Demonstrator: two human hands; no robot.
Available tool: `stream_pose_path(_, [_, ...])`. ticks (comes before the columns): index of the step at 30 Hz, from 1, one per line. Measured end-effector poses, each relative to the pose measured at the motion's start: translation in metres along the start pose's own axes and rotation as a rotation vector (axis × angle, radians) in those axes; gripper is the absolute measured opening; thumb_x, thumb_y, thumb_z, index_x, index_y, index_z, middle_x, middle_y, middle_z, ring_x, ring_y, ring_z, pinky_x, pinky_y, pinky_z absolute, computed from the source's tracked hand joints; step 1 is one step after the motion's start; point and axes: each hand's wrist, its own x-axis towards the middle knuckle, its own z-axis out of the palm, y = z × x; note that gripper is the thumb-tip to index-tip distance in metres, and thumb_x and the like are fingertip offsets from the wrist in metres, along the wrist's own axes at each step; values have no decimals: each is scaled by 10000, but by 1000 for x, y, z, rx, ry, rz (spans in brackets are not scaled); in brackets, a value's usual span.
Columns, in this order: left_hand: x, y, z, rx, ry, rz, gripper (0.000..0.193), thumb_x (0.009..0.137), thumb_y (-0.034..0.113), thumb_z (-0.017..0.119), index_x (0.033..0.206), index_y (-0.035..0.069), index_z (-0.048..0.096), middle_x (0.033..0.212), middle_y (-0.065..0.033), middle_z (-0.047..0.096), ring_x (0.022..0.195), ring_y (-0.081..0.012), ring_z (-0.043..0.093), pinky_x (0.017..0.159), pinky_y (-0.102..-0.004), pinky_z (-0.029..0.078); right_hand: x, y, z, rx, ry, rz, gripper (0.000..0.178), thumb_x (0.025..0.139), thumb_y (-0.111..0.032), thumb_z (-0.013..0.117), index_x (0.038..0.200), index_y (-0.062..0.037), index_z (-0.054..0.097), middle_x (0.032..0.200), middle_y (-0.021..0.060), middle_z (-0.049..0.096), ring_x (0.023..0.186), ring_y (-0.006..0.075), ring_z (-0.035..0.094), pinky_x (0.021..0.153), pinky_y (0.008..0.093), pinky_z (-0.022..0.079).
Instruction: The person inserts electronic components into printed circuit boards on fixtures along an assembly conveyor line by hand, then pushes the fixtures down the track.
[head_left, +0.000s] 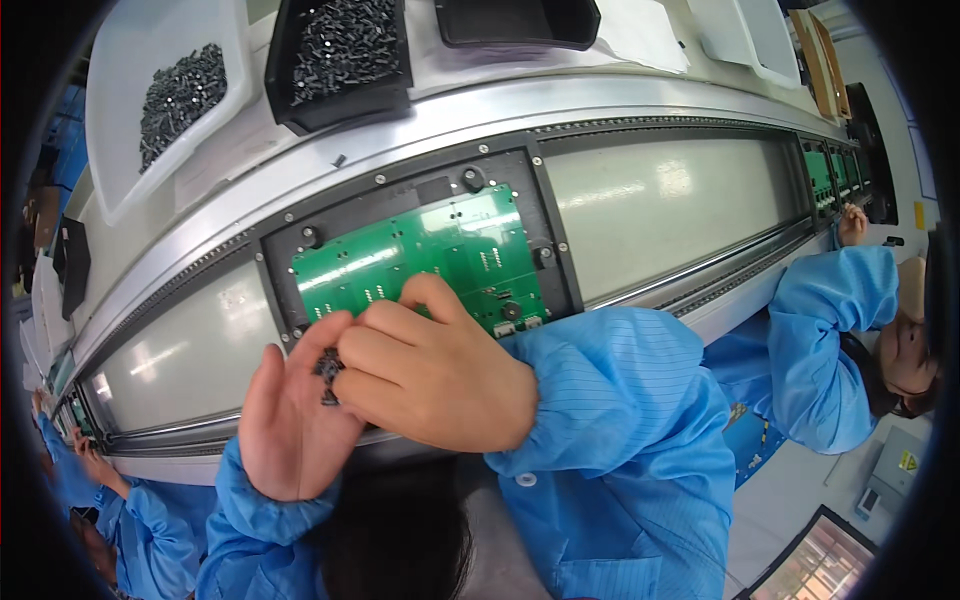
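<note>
In the head view, the green board (440, 232) sits in its black frame (557, 215). At the board's near edge, both hands are together: the left hand (300, 415) spreads its palm upward with dark screws (328, 374); the right hand (435, 365) bends over them, its grip I cannot tell. Beyond the board stands a black bin (375, 112).

Left hand (290, 425) palm up, dark screw-like parts (328, 372) at its fingers; right hand (435, 375) curled over them. Behind: green circuit board (440, 240), black carrier frame (562, 275), conveyor (680, 190).
</note>
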Motion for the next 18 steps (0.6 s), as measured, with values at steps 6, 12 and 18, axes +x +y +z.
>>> stream_pose_path(6, [7,0,-9,220,-29,30,466,1014,337,316,1284,-28,422,1107,-153,547,863,-219,553,748,-310,462,2,3,1,-47,84,0,89,743,-146,635,776,-151,552,831,-2,493,745,167,440,778,339,312])
stream_pose_path(12, [1,12,-19,462,-144,-57,290,1000,227,401,1149,-9,478,908,-121,555,681,-166,508,608,-237,423,6,0,-10,106,200,53,101,739,-134,659,797,-141,577,828,-6,492,714,170,421,787,338,289])
stream_pose_path(18, [10,3,-21,535,-186,55,129,978,134,472,1030,19,498,727,-57,487,544,-95,385,490,-190,309,5,2,-21,152,124,121,109,751,-141,681,819,-127,596,825,-10,490,714,172,420,786,340,271])
